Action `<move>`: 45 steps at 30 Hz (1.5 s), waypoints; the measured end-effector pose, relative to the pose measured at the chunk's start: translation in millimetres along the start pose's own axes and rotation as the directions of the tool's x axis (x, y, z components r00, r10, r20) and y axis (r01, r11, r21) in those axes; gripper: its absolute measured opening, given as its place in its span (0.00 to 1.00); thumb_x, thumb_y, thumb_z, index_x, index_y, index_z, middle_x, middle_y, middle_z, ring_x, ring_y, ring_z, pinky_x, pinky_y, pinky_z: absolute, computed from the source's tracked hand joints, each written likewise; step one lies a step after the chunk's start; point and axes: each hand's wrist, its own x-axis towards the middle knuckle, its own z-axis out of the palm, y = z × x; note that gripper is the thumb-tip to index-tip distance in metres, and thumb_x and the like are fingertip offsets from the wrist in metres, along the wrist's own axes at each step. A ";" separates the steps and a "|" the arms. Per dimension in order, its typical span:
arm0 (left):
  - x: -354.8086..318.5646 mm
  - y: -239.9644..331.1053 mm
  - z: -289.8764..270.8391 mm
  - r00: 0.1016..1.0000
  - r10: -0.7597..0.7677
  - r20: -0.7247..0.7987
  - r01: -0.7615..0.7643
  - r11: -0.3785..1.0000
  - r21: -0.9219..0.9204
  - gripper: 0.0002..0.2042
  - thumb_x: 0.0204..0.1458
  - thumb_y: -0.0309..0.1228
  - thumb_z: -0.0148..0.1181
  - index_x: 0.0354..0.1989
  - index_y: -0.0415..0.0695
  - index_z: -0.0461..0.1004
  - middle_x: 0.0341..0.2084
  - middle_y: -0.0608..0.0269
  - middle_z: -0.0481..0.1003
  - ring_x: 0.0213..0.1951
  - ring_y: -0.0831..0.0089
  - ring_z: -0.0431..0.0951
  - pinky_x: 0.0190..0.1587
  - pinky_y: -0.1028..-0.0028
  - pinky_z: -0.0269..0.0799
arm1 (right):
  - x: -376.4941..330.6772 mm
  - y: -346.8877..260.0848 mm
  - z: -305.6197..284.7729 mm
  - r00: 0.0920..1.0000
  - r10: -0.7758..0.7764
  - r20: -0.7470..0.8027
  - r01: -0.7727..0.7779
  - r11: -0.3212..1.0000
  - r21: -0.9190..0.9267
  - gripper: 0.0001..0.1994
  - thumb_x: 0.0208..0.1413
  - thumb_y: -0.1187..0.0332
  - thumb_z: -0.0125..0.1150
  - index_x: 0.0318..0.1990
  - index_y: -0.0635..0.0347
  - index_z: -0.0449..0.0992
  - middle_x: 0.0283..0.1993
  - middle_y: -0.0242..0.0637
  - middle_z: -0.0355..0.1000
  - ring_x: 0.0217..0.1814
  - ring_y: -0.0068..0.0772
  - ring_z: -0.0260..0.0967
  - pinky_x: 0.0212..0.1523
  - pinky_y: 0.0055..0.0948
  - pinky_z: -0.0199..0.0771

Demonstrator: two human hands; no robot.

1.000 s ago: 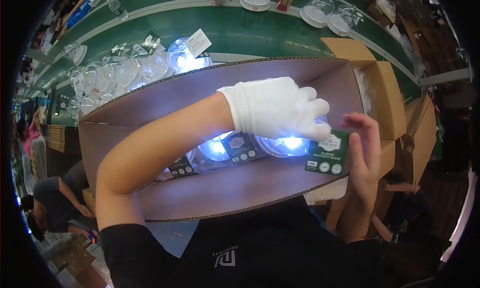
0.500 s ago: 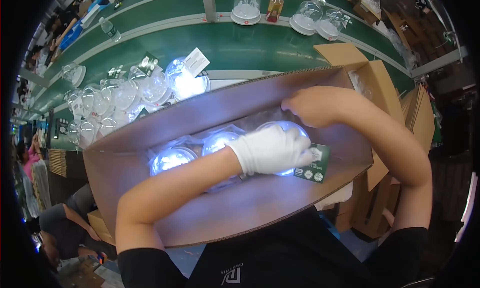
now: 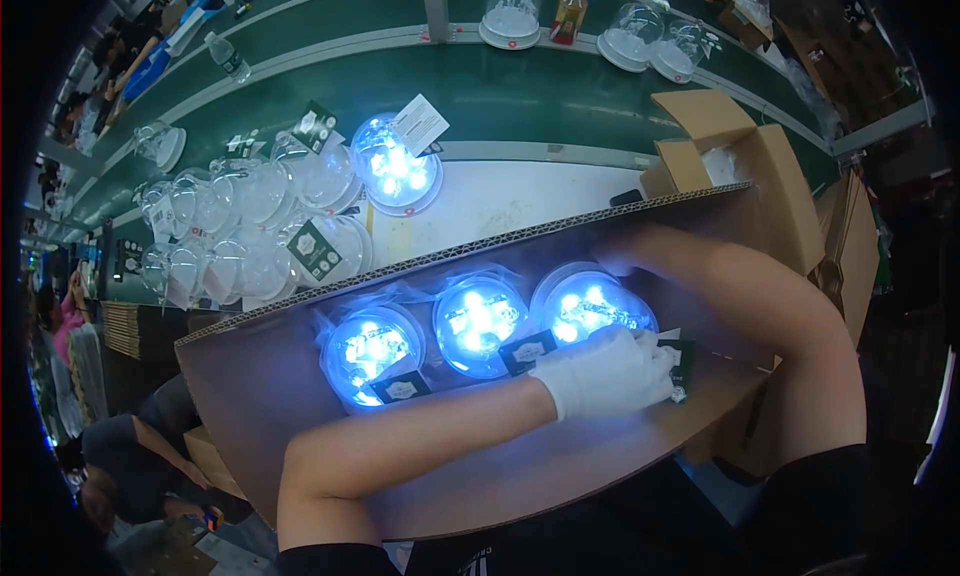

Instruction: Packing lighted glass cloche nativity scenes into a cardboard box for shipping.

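Three clear domes lit blue-white stand in a row in a long cardboard box (image 3: 640, 421): a left dome (image 3: 365, 346), a middle dome (image 3: 480, 321) and a right dome (image 3: 590, 301). My left hand (image 3: 612, 376), in a white glove, lies against the near side of the right dome with its fingers curled. A dark green card tag (image 3: 682, 368) shows at its fingertips; what the fingers hold is hidden. My bare right hand (image 3: 622, 251) reaches down at the far side of the same dome, blurred and dim. Green tags rest on the left and middle domes.
Beyond the box, a lit dome (image 3: 398, 171) stands on the bench beside several unlit domes (image 3: 265, 191). An open carton (image 3: 785, 186) is at the right. Farther back are more domes, an amber bottle (image 3: 568, 18) and a water bottle (image 3: 228, 58). A person (image 3: 130, 456) is at lower left.
My left hand has slid from the top of the right dome to its near side, uncovering the dome. My right hand has dipped deeper behind it. The view has shifted, showing the bench beyond the box.
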 end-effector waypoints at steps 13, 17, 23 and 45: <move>9.2 10.0 1.6 0.997 0.035 0.065 -0.036 0.999 0.002 0.06 0.51 0.31 0.55 0.32 0.42 0.73 0.31 0.59 0.73 0.33 0.63 0.79 0.23 0.69 0.78 | -8.0 9.6 69.0 0.922 0.186 -0.339 -0.208 0.978 -0.029 0.19 0.67 0.57 0.44 0.55 0.50 0.79 0.60 0.35 0.75 0.64 0.39 0.69 0.63 0.40 0.69; 10.8 17.1 6.4 0.995 0.037 0.095 -0.041 0.998 0.046 0.05 0.52 0.31 0.55 0.32 0.43 0.74 0.31 0.58 0.73 0.34 0.63 0.79 0.24 0.68 0.78 | -36.1 -8.2 32.7 0.970 0.164 -0.180 -0.155 0.986 0.060 0.14 0.63 0.63 0.49 0.46 0.60 0.79 0.52 0.48 0.76 0.57 0.46 0.74 0.57 0.42 0.74; 11.2 20.6 20.5 0.995 0.086 0.045 -0.083 0.994 -0.069 0.06 0.53 0.32 0.55 0.33 0.43 0.73 0.31 0.57 0.74 0.33 0.62 0.79 0.24 0.66 0.78 | -108.8 -32.8 23.1 0.876 0.272 -0.398 -0.222 0.960 0.168 0.11 0.58 0.68 0.54 0.42 0.62 0.81 0.49 0.49 0.78 0.52 0.47 0.77 0.51 0.43 0.78; 16.3 -44.3 -15.7 0.941 -0.337 0.025 0.328 0.928 0.180 0.10 0.52 0.30 0.59 0.43 0.49 0.71 0.35 0.60 0.72 0.38 0.62 0.78 0.33 0.65 0.81 | -260.1 -79.7 0.9 0.998 -0.060 -0.011 0.061 0.981 0.186 0.13 0.60 0.68 0.49 0.46 0.63 0.78 0.49 0.48 0.76 0.51 0.44 0.76 0.52 0.44 0.77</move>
